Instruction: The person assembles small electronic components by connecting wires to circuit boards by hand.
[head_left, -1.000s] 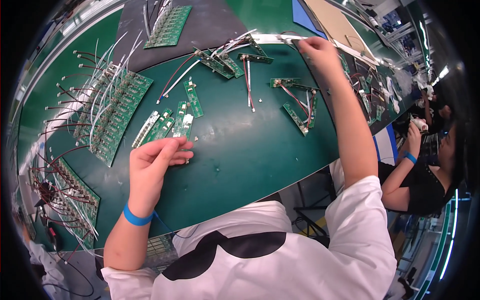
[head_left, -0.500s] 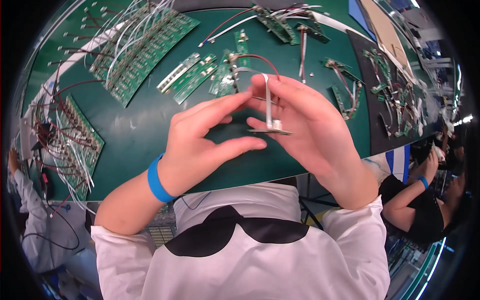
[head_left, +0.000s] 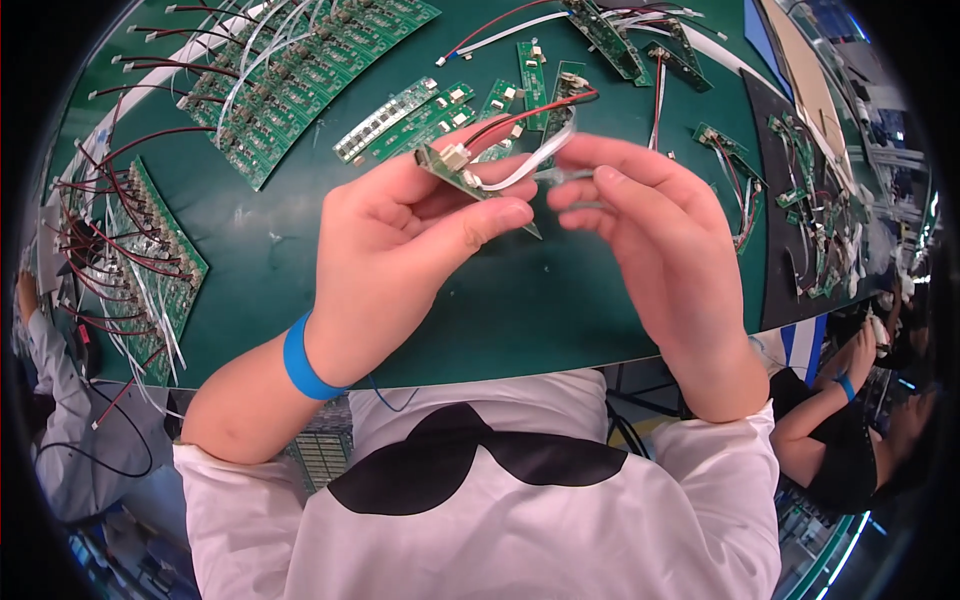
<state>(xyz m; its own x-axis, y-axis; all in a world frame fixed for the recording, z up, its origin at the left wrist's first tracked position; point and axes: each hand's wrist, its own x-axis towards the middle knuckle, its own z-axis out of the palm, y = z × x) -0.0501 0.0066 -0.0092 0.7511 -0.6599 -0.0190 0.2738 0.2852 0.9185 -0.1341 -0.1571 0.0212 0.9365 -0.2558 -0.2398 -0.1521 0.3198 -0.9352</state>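
Note:
My left hand (head_left: pixel 390 220) pinches a small green circuit board (head_left: pixel 440 168) between thumb and fingers, tilted above the table. A white connector (head_left: pixel 456 156) stands on it. From the board a red and black wire pair (head_left: pixel 540 103) and a white flat cable (head_left: pixel 535 163) arch up to the right, toward another narrow board (head_left: pixel 568 82). Close by on the right, my right hand (head_left: pixel 650 210) has curled fingers with the thumb against them, at a pale blurred piece. Motion blur hides what that piece is.
Large green board panels with many wires lie at the far left (head_left: pixel 320 75) and left (head_left: pixel 160 250). Loose narrow boards (head_left: pixel 385 120) lie behind my hands. Wired boards (head_left: pixel 610 40) are at the back, others on a black mat (head_left: pixel 775 290) at right. A co-worker's arm (head_left: pixel 815 400) shows at right.
My left hand now holds the circuit board raised and tilted, its connector facing up. The right hand has shifted right, its open cupped fingers now curled. The view has shifted slightly.

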